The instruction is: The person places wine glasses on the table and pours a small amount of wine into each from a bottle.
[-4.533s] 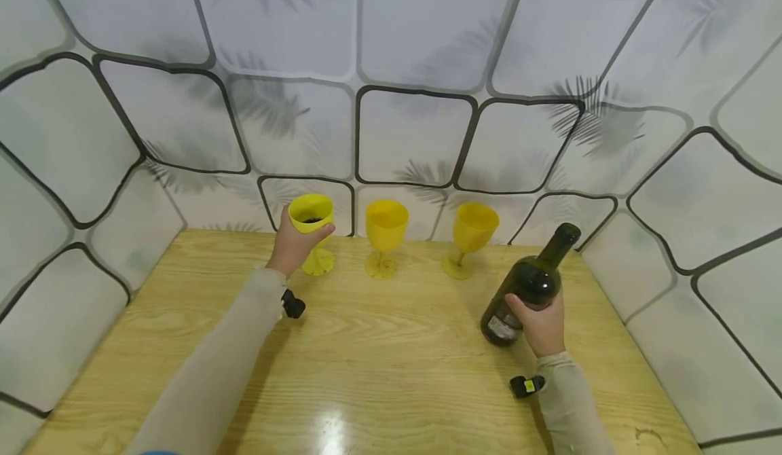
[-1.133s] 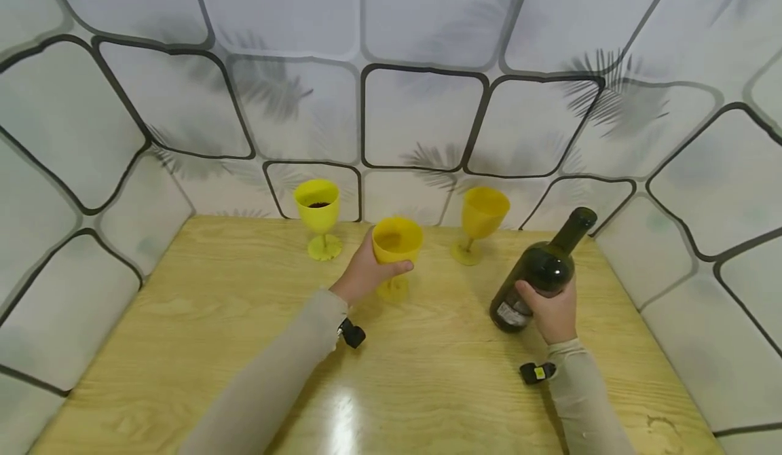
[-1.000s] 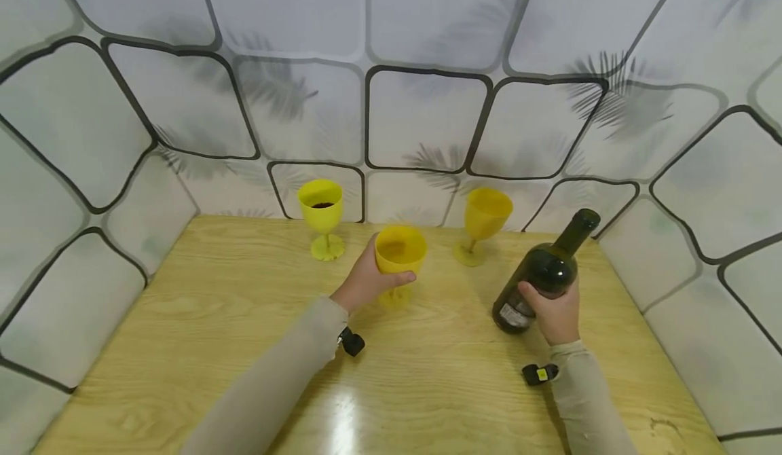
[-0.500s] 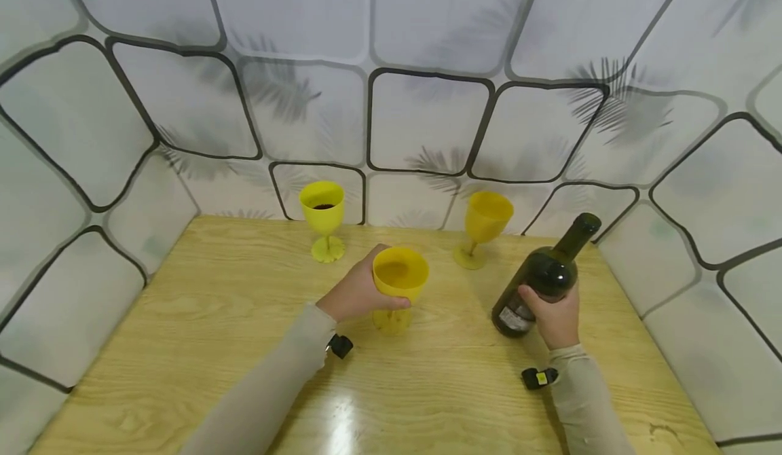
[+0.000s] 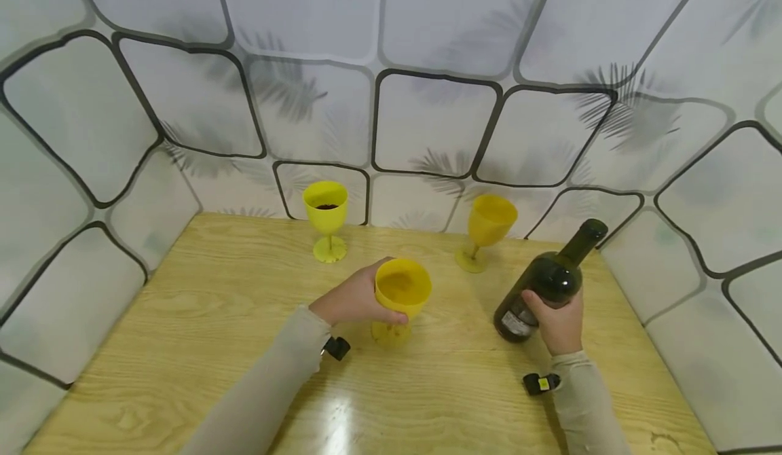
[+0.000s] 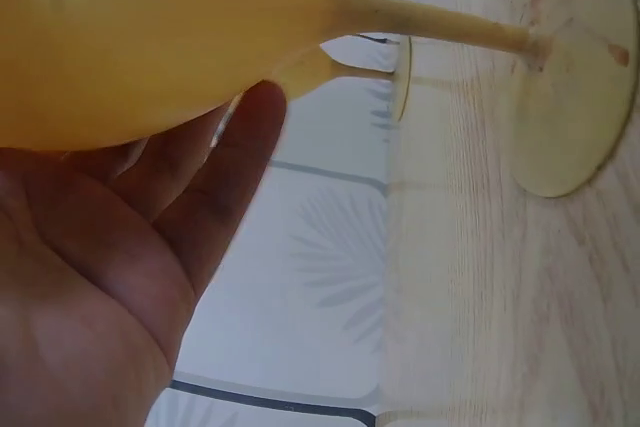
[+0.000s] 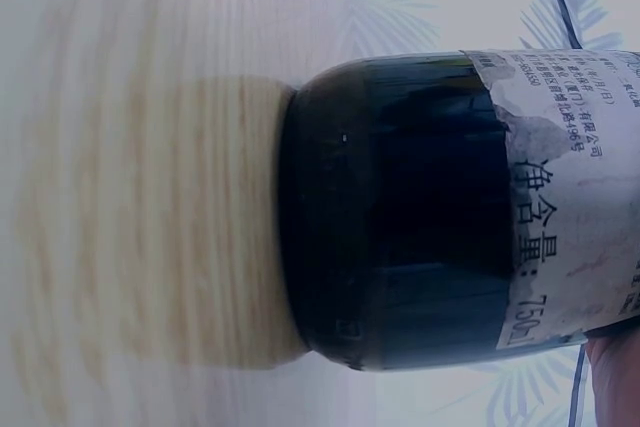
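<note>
Pale wall panels (image 5: pixel 427 122) with dark rounded outlines and faint palm-leaf prints enclose a light wooden desk (image 5: pixel 201 346) on three sides. Landmark for all positions: the dark green wine bottle (image 5: pixel 544 285), standing on the desk and leaning away from the person, neck toward the back wall. The right hand (image 5: pixel 559 322) has its grip wrapped round the lower body of the bottle, above the paper label; the right wrist view shows the bottle base resting on the wood. Left of the bottle, near the desk centre, the left hand (image 5: pixel 354 300) has its grip closed round the bowl of a yellow plastic goblet (image 5: pixel 400 292), thumb across the near side; the left wrist view shows its foot at or just above the desk, and contact cannot be confirmed. Behind this goblet and left of the bottle, a second yellow goblet (image 5: pixel 485 227) stands near the back wall. Farther left, a third goblet (image 5: pixel 326 214) holds a small amount of dark liquid. Judgement for the step in hand: set the held goblet's foot flat on the desk close to the bottle, keep the bowl upright and steady, and leave room for the bottle neck to tip over the rim. Hard to make out: the fill level inside the bottle, whether its mouth is capped, and most label text.
</note>
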`<state>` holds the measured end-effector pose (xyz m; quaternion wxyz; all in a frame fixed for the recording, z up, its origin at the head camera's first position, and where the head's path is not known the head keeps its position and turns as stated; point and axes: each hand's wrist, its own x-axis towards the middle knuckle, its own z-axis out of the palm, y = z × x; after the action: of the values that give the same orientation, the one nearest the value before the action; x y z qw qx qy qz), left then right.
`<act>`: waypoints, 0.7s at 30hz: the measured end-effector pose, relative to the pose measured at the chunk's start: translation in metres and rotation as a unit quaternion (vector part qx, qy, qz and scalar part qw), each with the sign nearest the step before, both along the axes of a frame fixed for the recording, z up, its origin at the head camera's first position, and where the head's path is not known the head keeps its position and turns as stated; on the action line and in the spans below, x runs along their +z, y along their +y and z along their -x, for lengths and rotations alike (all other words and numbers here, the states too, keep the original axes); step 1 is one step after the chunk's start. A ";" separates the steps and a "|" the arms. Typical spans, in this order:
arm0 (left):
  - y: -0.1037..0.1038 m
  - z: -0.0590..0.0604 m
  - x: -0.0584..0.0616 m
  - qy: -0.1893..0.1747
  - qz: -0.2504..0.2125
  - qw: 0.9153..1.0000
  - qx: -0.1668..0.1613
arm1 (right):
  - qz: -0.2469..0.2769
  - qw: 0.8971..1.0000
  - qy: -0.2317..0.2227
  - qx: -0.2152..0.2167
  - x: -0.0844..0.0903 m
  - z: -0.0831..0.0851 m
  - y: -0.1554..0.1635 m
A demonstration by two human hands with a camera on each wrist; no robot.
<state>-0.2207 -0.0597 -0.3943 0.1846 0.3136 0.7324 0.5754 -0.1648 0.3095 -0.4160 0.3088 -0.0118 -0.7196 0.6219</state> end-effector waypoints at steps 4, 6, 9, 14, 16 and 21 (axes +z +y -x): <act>0.000 -0.001 0.001 -0.001 0.004 1.000 -0.020 | 0.002 1.000 0.008 0.002 0.000 0.000 0.001; -0.001 -0.001 0.000 -0.003 0.003 1.000 -0.024 | -0.001 1.000 0.006 0.001 0.001 0.000 0.001; 0.000 0.000 -0.001 -0.011 -0.006 0.999 -0.031 | -0.003 1.000 -0.002 -0.002 0.002 -0.001 0.001; 0.001 0.000 -0.001 -0.028 -0.012 0.999 -0.037 | -0.023 0.999 -0.020 -0.012 0.002 -0.004 0.002; 0.001 -0.001 0.000 -0.030 -0.011 0.999 -0.038 | -0.022 1.000 -0.016 -0.005 0.002 -0.003 0.002; 0.000 -0.001 -0.001 -0.025 -0.016 0.999 -0.042 | 0.008 0.999 0.021 0.043 0.001 0.000 0.003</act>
<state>-0.2197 -0.0593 -0.3954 0.2222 0.3328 0.7042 0.5865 -0.1644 0.3123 -0.4154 0.2969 0.0294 -0.7076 0.6406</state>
